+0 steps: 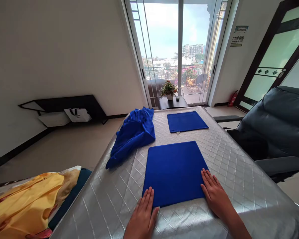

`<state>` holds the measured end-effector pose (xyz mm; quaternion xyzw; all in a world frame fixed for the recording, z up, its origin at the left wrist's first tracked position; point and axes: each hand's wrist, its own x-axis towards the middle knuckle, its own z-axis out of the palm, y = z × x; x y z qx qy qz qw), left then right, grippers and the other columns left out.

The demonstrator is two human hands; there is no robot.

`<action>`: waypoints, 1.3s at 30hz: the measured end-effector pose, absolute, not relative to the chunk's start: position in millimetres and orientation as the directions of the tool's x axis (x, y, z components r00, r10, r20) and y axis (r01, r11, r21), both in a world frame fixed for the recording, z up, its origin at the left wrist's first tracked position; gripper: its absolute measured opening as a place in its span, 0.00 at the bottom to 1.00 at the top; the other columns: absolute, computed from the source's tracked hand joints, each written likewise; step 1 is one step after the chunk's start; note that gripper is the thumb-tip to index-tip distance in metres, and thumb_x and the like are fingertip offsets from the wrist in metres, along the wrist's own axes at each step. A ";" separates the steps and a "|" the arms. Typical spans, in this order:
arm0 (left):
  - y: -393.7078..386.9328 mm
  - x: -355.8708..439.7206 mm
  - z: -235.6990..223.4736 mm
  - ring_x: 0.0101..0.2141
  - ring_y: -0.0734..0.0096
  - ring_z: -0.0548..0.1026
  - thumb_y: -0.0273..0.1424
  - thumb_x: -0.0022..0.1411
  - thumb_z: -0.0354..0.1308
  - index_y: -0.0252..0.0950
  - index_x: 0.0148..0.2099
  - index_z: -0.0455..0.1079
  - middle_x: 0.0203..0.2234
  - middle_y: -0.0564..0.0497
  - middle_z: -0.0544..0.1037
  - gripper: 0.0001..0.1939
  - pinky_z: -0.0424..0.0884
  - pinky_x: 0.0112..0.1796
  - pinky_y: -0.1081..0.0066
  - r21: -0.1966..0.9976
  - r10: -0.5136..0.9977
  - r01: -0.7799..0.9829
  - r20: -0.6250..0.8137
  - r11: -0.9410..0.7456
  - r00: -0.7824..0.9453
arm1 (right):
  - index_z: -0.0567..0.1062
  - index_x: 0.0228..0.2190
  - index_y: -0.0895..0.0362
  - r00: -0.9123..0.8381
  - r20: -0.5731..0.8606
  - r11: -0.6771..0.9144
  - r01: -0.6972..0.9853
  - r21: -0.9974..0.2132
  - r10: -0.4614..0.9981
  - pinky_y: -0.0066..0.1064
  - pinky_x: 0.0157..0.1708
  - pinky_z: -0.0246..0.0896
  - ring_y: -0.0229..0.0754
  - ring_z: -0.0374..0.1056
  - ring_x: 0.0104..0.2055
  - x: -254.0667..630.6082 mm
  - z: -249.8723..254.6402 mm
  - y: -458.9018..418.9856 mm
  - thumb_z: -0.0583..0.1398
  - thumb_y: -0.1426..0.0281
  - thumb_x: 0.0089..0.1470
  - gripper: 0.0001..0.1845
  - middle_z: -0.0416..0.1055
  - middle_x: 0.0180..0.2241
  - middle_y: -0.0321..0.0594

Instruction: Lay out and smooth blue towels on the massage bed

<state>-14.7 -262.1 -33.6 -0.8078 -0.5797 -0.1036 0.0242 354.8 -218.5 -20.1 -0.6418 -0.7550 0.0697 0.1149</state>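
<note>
Two flat hands rest on the near edge of a folded blue towel [174,172], which lies square on a quilted silver bed cover [241,189]. My left hand [142,212] lies over the towel's near left corner, and my right hand [214,194] touches its right edge near the corner. Neither hand grips the cloth. Farther along the cover sits a second folded blue towel [186,121]. To the left of both, a crumpled blue towel [133,136] lies in a loose heap, out of reach of my fingers.
A yellow patterned cushion [27,202] lies left of the cover's edge. A dark padded armchair [271,132] stands along the right side. Beyond the far end, a small black table [172,103] holds a potted plant [169,90], in front of glass balcony doors [178,49].
</note>
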 end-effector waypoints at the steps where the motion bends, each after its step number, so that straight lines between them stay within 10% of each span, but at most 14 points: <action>1: -264.5 -18.2 -30.6 0.66 0.57 0.65 0.43 0.75 0.44 0.42 0.76 0.46 0.70 0.47 0.61 0.32 0.73 0.59 0.56 0.088 0.925 0.935 0.204 -0.342 0.319 | 0.49 0.71 0.59 -0.150 0.084 0.167 0.953 -0.255 0.985 0.46 0.73 0.39 0.45 0.40 0.75 354.7 -19.7 -218.7 0.38 0.55 0.73 0.35 0.42 0.73 0.40; 8: -276.7 -37.0 2.1 0.52 0.60 0.80 0.43 0.73 0.49 0.46 0.56 0.77 0.54 0.49 0.81 0.20 0.80 0.50 0.63 0.155 0.920 0.924 0.242 -0.351 0.308 | 0.52 0.71 0.59 -0.150 0.040 0.155 0.952 -0.265 0.988 0.48 0.72 0.42 0.46 0.41 0.75 358.3 -12.0 -220.7 0.37 0.56 0.72 0.34 0.44 0.73 0.41; 17: -256.9 10.8 65.2 0.32 0.65 0.80 0.31 0.75 0.43 0.40 0.35 0.75 0.30 0.51 0.80 0.21 0.77 0.38 0.63 0.156 0.933 0.928 0.179 -0.339 0.311 | 0.55 0.70 0.59 -0.164 0.062 0.175 0.946 -0.274 0.985 0.44 0.72 0.42 0.45 0.42 0.75 351.0 16.3 -203.4 0.38 0.58 0.72 0.33 0.48 0.72 0.40; 23: -192.1 115.7 81.7 0.49 0.63 0.79 0.34 0.74 0.50 0.40 0.52 0.75 0.48 0.48 0.82 0.13 0.75 0.52 0.62 0.277 0.767 0.715 0.213 -0.642 0.605 | 0.51 0.71 0.66 -0.100 0.094 0.124 0.949 -0.291 0.991 0.47 0.73 0.40 0.47 0.38 0.75 344.2 -4.6 -186.9 0.39 0.57 0.72 0.36 0.43 0.73 0.47; 26: -163.8 156.1 55.3 0.64 0.59 0.67 0.42 0.75 0.47 0.36 0.67 0.65 0.65 0.42 0.71 0.25 0.65 0.64 0.56 0.230 0.718 0.682 0.290 -0.694 0.633 | 0.53 0.71 0.66 -0.090 0.069 0.106 0.952 -0.286 0.994 0.48 0.72 0.40 0.49 0.38 0.75 346.5 -19.0 -185.8 0.40 0.56 0.71 0.37 0.44 0.73 0.48; 39: -158.3 87.7 -11.0 0.71 0.58 0.54 0.49 0.75 0.39 0.39 0.76 0.42 0.72 0.45 0.55 0.35 0.57 0.68 0.50 0.161 0.904 0.893 0.158 -0.421 0.398 | 0.49 0.72 0.64 -0.077 0.012 0.077 0.949 -0.305 0.997 0.46 0.73 0.37 0.47 0.36 0.76 343.5 -8.7 -190.2 0.38 0.55 0.71 0.37 0.40 0.73 0.43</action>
